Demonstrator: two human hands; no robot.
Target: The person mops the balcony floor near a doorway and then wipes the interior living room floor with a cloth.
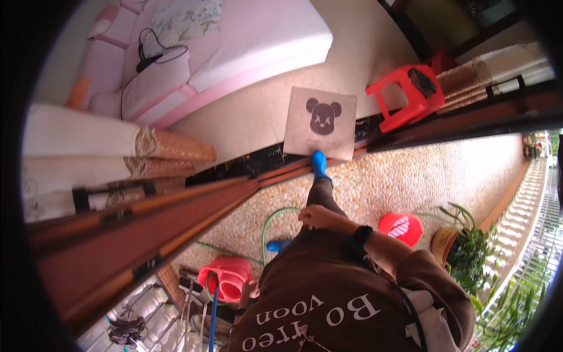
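Observation:
My right hand [316, 217], with a dark watch on its wrist, hangs over my right thigh. Its fingers look curled in, and I see nothing in them. Low on the left, my left hand [250, 288] shows only in part beside a red mop bucket [226, 270]; its fingers are too small and hidden to read. A blue pole [213, 317] stands in front of that bucket, apart from the hand. One blue shoe [318, 165] is at the near edge of a square doormat [296, 129] with a bear face; the other blue shoe [278, 245] is on the pebbled floor.
The sliding door's brown track [281, 176] crosses underfoot. Indoors are a pink-and-white sofa [264, 47] and a red stool [404, 97] with a dark item on it. A green hose [267, 229], red basin [400, 229], potted plants [469, 252] and white balustrade [522, 211] are outside.

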